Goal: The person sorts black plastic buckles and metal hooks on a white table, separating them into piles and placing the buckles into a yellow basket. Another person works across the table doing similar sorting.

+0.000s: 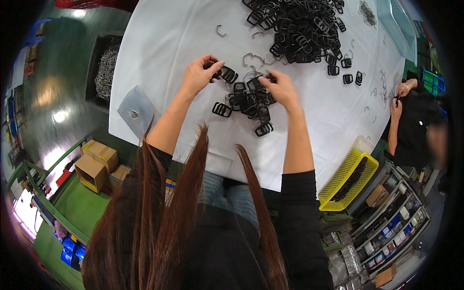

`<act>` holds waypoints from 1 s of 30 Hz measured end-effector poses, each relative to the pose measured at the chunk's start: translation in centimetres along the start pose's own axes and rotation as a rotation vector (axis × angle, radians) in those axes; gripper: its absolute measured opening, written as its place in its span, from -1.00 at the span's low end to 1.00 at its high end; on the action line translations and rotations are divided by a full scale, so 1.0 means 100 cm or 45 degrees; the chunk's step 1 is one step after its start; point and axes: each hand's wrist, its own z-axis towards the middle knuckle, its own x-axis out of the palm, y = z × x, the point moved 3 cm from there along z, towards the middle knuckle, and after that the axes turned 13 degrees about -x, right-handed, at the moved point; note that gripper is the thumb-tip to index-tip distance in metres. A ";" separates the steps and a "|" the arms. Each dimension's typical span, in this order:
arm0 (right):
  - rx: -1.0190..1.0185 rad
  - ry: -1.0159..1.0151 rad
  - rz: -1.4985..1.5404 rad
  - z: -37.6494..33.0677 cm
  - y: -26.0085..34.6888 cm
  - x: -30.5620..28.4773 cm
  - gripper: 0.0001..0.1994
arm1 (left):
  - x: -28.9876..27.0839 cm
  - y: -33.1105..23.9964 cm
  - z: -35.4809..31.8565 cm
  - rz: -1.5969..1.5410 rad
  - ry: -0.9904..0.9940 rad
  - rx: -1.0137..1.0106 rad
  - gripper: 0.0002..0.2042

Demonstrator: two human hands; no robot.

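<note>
My left hand [196, 77] is closed, thumb and fingers pinching a black slotted buckle [228, 74]. It is held just above the upper left of a small heap of similar black buckles [249, 102]. At the heap's upper right, my right hand [283, 90] has its fingers pressed together around something dark. What it grips is mostly hidden and slightly blurred. One loose buckle [222, 109] lies left of the heap, and another [264, 129] lies at its lower edge. Beyond my hands lie bent wire clips [253, 60].
A large pile of black buckles [305, 31] covers the far part of the white table [159, 58]. A yellow basket [333, 187] sits at the right edge, a pale blue basket [405, 41] far right. A co-worker [418, 125] handles something small there. A clear plastic bag [140, 104] lies left.
</note>
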 end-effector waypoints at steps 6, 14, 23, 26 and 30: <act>0.068 -0.276 1.087 -0.027 -0.015 -0.017 -0.83 | 0.010 -0.011 -0.006 0.697 -0.111 0.481 -0.76; 0.423 -0.137 -0.495 0.004 0.010 0.015 -0.56 | 0.040 -0.011 -0.007 1.253 -0.243 0.547 -0.65; 0.232 -0.544 -0.031 -0.041 -0.038 -0.012 -0.75 | 0.036 0.002 -0.011 1.254 -0.276 0.405 -0.63; 0.204 -0.276 1.127 -0.078 -0.050 -0.026 -0.78 | 0.032 0.006 -0.012 1.244 -0.270 0.404 -0.65; -0.034 -0.460 1.764 -0.122 -0.057 -0.031 -0.79 | 0.018 0.009 -0.013 0.985 0.022 0.216 -0.70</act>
